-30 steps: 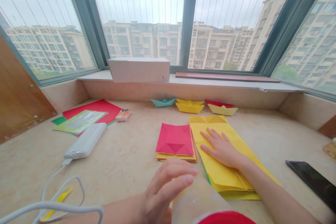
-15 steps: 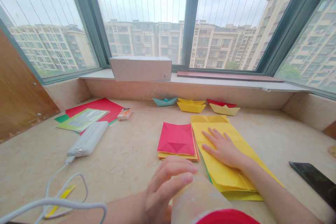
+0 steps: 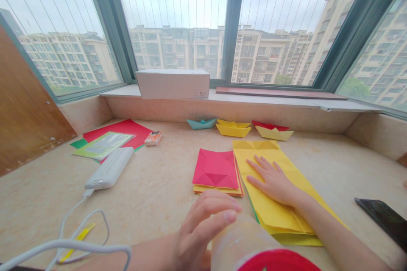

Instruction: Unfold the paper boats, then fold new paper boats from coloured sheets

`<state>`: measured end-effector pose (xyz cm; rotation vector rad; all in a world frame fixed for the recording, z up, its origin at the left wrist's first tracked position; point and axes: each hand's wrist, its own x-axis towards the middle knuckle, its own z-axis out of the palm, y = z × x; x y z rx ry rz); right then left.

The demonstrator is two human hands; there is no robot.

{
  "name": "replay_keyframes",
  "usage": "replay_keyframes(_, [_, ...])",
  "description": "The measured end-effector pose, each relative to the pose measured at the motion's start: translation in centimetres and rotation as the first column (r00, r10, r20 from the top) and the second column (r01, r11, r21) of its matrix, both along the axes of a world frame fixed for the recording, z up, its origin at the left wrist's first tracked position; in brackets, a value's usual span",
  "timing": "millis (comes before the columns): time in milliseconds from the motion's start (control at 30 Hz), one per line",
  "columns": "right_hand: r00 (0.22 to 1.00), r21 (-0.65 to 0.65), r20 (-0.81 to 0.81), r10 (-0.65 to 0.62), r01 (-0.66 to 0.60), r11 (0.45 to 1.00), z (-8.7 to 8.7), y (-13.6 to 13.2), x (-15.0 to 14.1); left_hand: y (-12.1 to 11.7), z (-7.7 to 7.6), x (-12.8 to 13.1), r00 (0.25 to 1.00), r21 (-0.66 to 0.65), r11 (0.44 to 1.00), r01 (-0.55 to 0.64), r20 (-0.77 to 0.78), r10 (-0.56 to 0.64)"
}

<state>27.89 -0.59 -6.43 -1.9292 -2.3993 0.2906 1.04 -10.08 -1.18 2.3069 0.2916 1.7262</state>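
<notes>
Red at its near end, a translucent container [image 3: 243, 237] fills the bottom centre of the frame, the left hand [image 3: 205, 228] curving its fingers beside it; whether that grip has closed on the container cannot be told. To its right, the right hand [image 3: 275, 184] lies flat, grip open and fingers spread, on long yellow paper [image 3: 276, 219] laid out on the table [image 3: 152, 203]. White cable [image 3: 95, 245] loops through the lower left, near a yellow strip [image 3: 78, 241], while a dark phone [image 3: 383, 220] rests at the right edge. Just beside the yellow paper, near the centre, sits a stack of creased sheets [image 3: 218, 167], red on top and yellow below. At left, a white power bank [image 3: 110, 169] lies in front of a red sheet [image 3: 129, 128]. Farther back, a blue boat [image 3: 202, 124], yellow boats [image 3: 233, 130], a red boat [image 3: 270, 126] and a cream boat [image 3: 275, 134], all of folded paper, look finished; the yellow paper and the stack, creased but flat, appear not yet shaped. Beyond them, a white box [image 3: 173, 85] stands below the windows [image 3: 174, 0]
</notes>
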Motion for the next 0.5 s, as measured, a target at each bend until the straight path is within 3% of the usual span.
replay_keyframes(500, [1.000,0.011,-0.005,0.005,-0.005,1.000,-0.29,0.18,0.19,0.11,0.00,0.11,0.998,0.019,1.000,-0.003,0.056,0.002])
